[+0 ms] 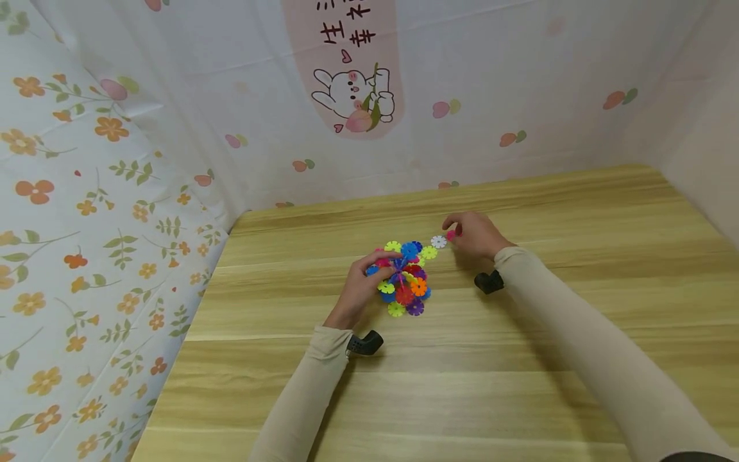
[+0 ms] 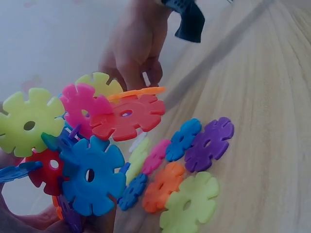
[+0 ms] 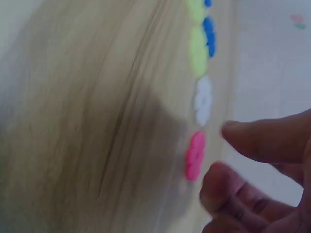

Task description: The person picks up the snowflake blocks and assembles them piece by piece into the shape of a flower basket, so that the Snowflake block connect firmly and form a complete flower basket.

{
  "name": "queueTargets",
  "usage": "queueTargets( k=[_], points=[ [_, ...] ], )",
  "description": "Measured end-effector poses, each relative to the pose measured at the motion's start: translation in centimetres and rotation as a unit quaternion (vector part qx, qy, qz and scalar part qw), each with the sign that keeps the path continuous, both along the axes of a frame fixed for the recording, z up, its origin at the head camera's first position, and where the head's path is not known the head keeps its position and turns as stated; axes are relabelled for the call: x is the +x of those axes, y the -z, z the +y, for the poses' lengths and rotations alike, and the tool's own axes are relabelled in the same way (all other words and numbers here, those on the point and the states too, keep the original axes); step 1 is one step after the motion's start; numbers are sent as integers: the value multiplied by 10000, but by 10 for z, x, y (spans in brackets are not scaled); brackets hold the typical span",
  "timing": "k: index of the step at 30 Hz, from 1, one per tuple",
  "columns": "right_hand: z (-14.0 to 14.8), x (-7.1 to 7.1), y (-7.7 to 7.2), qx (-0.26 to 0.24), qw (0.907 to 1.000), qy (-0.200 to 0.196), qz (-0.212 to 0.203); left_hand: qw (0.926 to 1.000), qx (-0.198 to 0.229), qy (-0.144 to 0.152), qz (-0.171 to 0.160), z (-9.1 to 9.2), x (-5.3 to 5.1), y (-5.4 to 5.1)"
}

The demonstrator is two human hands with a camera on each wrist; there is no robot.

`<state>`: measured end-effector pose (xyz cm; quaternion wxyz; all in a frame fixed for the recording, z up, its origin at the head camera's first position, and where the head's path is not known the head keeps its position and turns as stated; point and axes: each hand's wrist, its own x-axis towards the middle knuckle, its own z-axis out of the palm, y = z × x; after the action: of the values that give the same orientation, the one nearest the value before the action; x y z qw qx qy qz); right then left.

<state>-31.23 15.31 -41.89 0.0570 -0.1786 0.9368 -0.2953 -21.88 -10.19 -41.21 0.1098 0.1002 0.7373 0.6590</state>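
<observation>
My left hand (image 1: 360, 285) grips a multicoloured cluster of joined, notched flower discs (image 2: 92, 170). Its fingers and thumb are partly hidden behind the discs. Beside the cluster, loose flower discs lie on the table, among them a purple disc (image 2: 210, 144), an orange disc (image 2: 164, 187) and a yellow-green disc (image 2: 192, 204). Farther right, a white disc (image 3: 203, 101) and a pink disc (image 3: 195, 156) lie in line. My right hand (image 1: 476, 234) hovers right at the pink disc, with a gap between thumb and fingertips and nothing visibly pinched.
The wood-grain table (image 1: 462, 385) runs back to a printed cloth (image 1: 242, 83) hung behind it. Floral cloth (image 1: 86, 256) covers the left side. A dark wrist camera sits below each hand, the left camera (image 1: 366, 343) close to the tabletop.
</observation>
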Motion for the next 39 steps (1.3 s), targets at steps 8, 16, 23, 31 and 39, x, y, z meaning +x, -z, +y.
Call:
queueTargets(
  k=[8, 16, 23, 31, 39],
  points=[
    [-4, -8, 7, 741, 9967, 331, 60, 10000, -8, 21, -2, 3, 0, 1],
    [-1, -10, 12, 579, 9970, 512, 34, 10000, 46, 10, -32, 6, -6, 8],
    [11, 6, 15, -73, 9996, 267, 61, 9993, 343, -147, -9, 9, -17, 27],
    [-3, 39, 5, -1995, 9720, -110, -1235, 9982, 355, -466, -99, 11, -15, 30],
    [-15, 60, -5, -2965, 9436, -329, -1436, 9982, 502, -297, -125, 14, -17, 29]
  ],
)
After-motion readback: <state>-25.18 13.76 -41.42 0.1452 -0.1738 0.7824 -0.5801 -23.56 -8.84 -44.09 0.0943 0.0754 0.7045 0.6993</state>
